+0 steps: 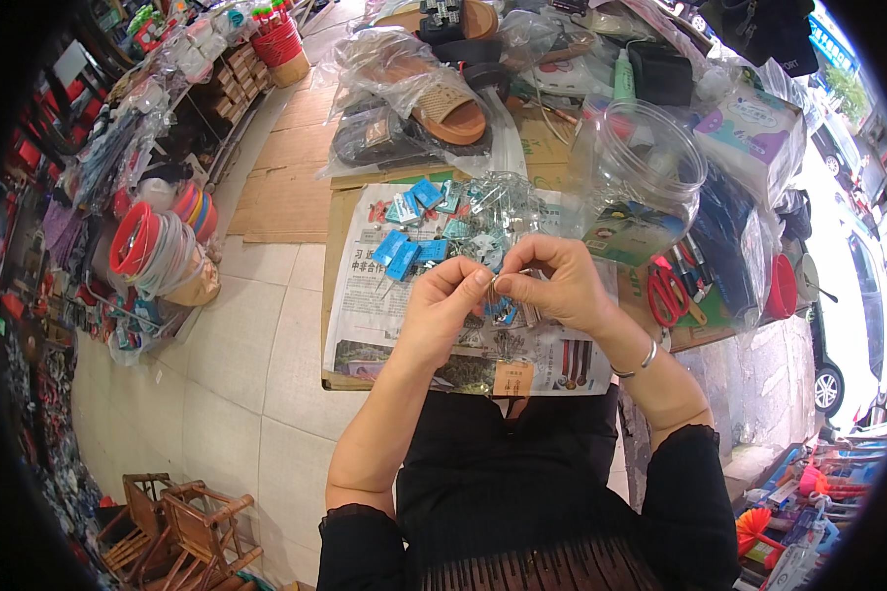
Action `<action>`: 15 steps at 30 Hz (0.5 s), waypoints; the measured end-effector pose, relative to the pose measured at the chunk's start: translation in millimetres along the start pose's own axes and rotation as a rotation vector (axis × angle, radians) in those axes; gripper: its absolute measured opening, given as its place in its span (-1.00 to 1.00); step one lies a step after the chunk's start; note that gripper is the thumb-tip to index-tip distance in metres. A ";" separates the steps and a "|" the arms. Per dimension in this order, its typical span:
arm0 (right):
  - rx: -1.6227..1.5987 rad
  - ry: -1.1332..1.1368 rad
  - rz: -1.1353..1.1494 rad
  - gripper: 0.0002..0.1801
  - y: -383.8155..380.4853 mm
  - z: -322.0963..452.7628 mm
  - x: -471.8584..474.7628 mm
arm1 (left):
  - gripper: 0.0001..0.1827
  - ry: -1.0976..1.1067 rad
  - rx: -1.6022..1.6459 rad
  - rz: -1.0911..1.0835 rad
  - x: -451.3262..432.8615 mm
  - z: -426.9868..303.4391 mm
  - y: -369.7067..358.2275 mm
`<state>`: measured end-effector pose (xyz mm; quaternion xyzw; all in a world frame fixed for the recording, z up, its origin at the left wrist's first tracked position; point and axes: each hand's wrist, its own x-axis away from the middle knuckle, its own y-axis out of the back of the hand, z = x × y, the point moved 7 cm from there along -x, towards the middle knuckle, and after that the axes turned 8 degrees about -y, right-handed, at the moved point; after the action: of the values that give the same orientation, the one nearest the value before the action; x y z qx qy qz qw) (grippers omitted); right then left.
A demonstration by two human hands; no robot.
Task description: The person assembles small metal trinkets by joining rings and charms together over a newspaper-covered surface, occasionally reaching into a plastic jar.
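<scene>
My left hand point(447, 304) and my right hand point(558, 284) meet over a newspaper point(369, 310). Thumb and forefinger of each hand pinch a small bunch of thin metal pieces point(494, 284), too small to name surely. Below the fingers lie more loose metal pieces point(514, 343), partly hidden by my hands. Left of them are several small blue packets point(399, 255) that bear writing. Farther back on the paper rests a crinkled clear plastic bag point(497, 198) with small metal things in it. A silver bangle point(647, 356) circles my right wrist.
Behind the paper are plastic-wrapped sandals point(443, 114). To the right stand a large clear plastic jar point(647, 177), a tissue pack point(754, 140) and red-handled scissors point(667, 292). Goods with red baskets point(134, 238) line the left side; small wooden stools point(207, 517) stand on the tiled floor.
</scene>
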<state>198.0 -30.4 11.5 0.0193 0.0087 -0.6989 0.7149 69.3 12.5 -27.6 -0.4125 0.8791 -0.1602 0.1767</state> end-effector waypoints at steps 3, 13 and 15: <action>-0.020 -0.007 -0.003 -0.83 1.1 0.8 -0.8 | -0.83 0.009 0.039 0.013 0.5 2.3 1.9; -0.026 0.079 -0.031 -0.84 1.4 12.5 1.0 | -0.78 -0.052 0.087 0.036 -3.7 4.4 2.3; 0.089 0.166 -0.050 -0.84 1.8 17.2 2.2 | -0.77 0.011 0.145 -0.007 -3.1 6.3 0.0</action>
<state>199.6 -33.2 28.6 0.1087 0.0373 -0.7122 0.6925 74.0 14.1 -32.6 -0.4006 0.8648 -0.2265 0.2008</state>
